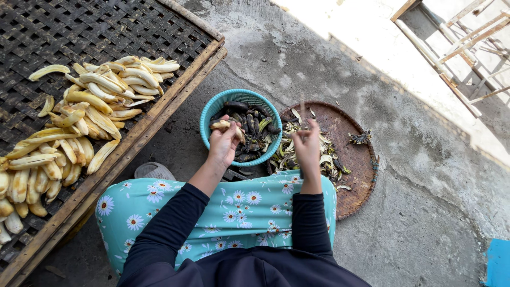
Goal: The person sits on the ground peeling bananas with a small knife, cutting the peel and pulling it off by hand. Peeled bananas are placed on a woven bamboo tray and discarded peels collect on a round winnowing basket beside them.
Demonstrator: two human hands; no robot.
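The left hand curls closed around a small, soft, partly peeled banana over the round turquoise plastic basket of blackened bananas. The right hand pinches a thin peel strip above the round brown woven tray of limp peels. Pale peeled bananas lie on the dark woven bamboo rack.

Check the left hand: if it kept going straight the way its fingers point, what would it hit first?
Probably the dark bananas in the teal basket. The left hand, holding a partly peeled banana, points over that basket; height above it is unclear.
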